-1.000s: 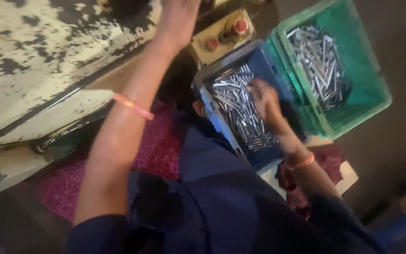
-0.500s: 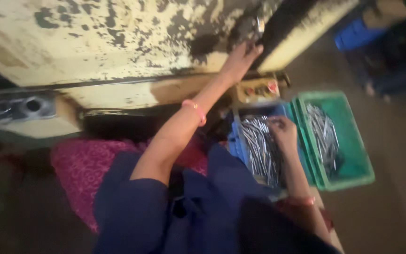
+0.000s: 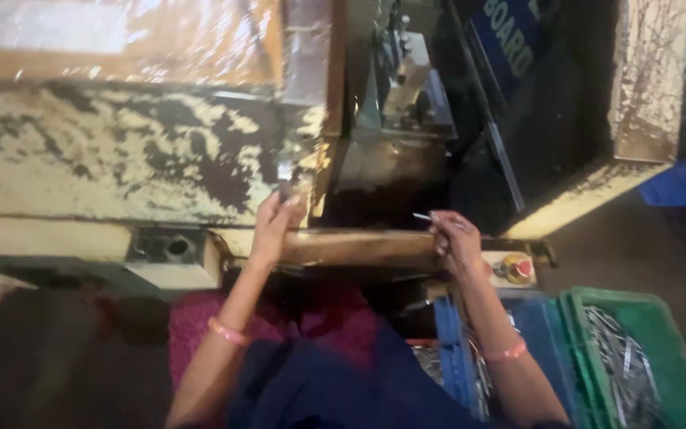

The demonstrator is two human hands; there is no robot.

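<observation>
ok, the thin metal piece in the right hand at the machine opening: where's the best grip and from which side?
Grip the near end, where the right hand already pinches the thin metal piece. It lies roughly level, its free tip pointing left toward the dark machine opening, so coming from the right probably keeps that tip clear. The left hand rests on the machine's edge.
</observation>
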